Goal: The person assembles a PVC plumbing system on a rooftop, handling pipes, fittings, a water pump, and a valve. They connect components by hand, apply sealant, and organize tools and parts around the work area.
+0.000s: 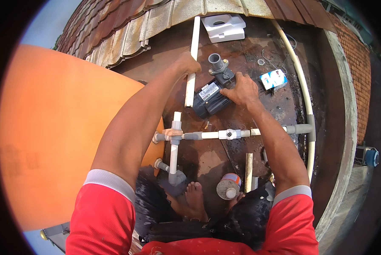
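Pump (210,97) half hidden under gripping right hand (241,90); left hand (188,63) clasping white pipe (192,63)

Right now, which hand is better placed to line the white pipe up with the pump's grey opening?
Probably the left hand: it grips the white pipe beside the grey inlet. The right hand rests on the dark pump, seemingly steadying it.

I see a dark, wet rooftop slab (284,102) filling the middle of the frame. On it: a dark pump (211,95) at centre top, a white foam block (224,26) at the upper edge, a small blue-and-white box (274,79) upper right, a round can (228,186) low centre, and a short pale pipe offcut (248,166) beside it. Grey-white pipework (224,134) crosses mid-frame, possibly resting on the slab.
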Demonstrator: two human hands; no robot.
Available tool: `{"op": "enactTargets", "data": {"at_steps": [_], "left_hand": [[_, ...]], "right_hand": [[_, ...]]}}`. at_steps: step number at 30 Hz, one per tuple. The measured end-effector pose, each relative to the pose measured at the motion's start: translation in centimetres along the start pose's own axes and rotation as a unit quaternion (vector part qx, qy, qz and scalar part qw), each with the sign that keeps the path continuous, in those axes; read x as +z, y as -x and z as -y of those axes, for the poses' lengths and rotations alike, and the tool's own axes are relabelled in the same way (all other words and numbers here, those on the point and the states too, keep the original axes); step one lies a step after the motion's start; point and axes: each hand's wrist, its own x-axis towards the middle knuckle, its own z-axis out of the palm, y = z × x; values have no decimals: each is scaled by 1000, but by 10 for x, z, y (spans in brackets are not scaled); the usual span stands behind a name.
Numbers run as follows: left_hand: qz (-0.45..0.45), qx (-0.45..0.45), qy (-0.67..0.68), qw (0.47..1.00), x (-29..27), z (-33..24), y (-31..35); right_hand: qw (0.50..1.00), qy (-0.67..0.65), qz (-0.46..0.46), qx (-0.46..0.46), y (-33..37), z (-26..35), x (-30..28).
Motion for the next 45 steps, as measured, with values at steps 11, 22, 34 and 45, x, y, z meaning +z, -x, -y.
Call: {"op": "enactTargets", "data": {"at_steps": [11,22,34,45], "left_hand": [[-140,-10,-176,974,71,13,10],[-186,585,-610,501,68,-145,14],[-15,332,-669,665,85,-192,19],[-69,400,-727,554,91,-144,18]], "right_hand": [[1000,-4,15,-9,3,-93,-68],[997,67,36,27,-2,-74,-70],[999,24,-15,36,-5,-83,-56],[999,18,9,-30,-15,-81,-63]]}}
